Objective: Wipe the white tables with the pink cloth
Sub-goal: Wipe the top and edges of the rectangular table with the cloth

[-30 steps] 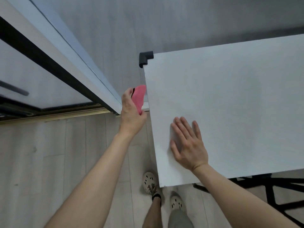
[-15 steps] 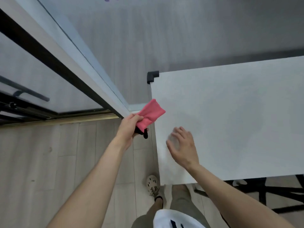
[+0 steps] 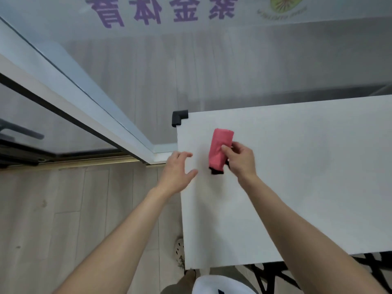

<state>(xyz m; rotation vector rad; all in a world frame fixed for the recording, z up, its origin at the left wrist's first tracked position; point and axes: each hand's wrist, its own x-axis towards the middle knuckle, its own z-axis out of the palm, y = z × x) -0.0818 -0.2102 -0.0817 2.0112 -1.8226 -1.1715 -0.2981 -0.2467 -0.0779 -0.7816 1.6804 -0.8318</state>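
Pink cloth (image 3: 220, 150) in right hand (image 3: 240, 159), beside left hand (image 3: 177, 171).

The flat white table (image 3: 307, 198) shows a broad bare surface to the right of the folded pink cloth (image 3: 220, 148) and on its near side, room for hands to sweep. The cloth, pinched by the right hand (image 3: 241, 161), sits near the far left corner, which is capped by a black L-shaped foam guard (image 3: 179, 117). The left hand (image 3: 178, 172) hovers spread over the left edge. Just past that edge a white-framed glass door (image 3: 101, 119) slants in close, narrowing the gap over the pale wood floor (image 3: 63, 209).
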